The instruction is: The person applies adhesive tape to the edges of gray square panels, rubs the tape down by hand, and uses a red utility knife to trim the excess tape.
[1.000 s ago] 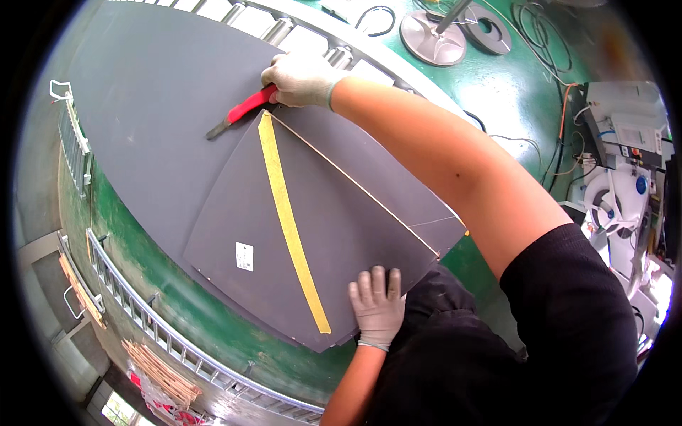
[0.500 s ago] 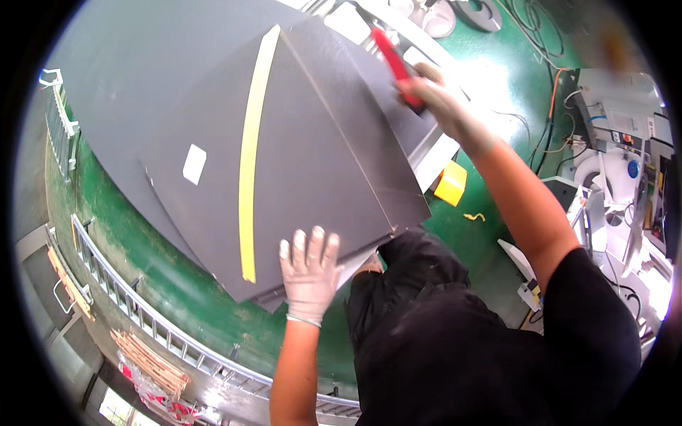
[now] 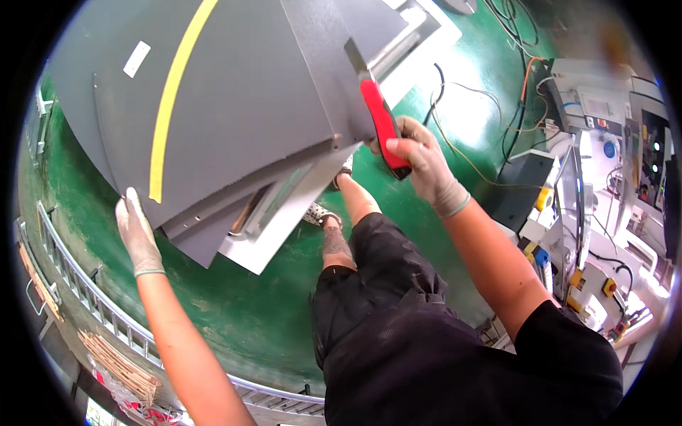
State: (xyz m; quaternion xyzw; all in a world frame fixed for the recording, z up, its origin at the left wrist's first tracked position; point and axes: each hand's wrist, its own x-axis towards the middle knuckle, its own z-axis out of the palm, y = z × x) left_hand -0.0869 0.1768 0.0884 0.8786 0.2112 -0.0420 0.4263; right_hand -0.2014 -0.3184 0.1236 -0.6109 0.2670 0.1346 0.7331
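A large dark grey panel [image 3: 249, 92], with a strip of yellow tape [image 3: 170, 92] and a small white label [image 3: 136, 59], lies on a stack of similar panels in front of me. My left hand [image 3: 138, 234], in a pale glove, is at the panel's near left corner, its fingers stretched out along the edge. Gloved too, my right hand [image 3: 423, 156] is closed around the red handle of a utility knife [image 3: 382, 124]. The bare metal blade points up and away, over the panel's right side. Some fingers of the right hand are hidden behind the handle.
A white board [image 3: 266, 241] sticks out beneath the panels toward my legs. Cables [image 3: 490, 99] run over the green floor at the right, near machine equipment [image 3: 604, 142]. A metal ladder [image 3: 106, 305] and a bundle of wooden sticks [image 3: 121, 362] lie at the lower left.
My left hand has moved left, from the panel's near edge to its corner. My right hand has come nearer with the knife, whose blade now shows clearly. The whole view has shifted.
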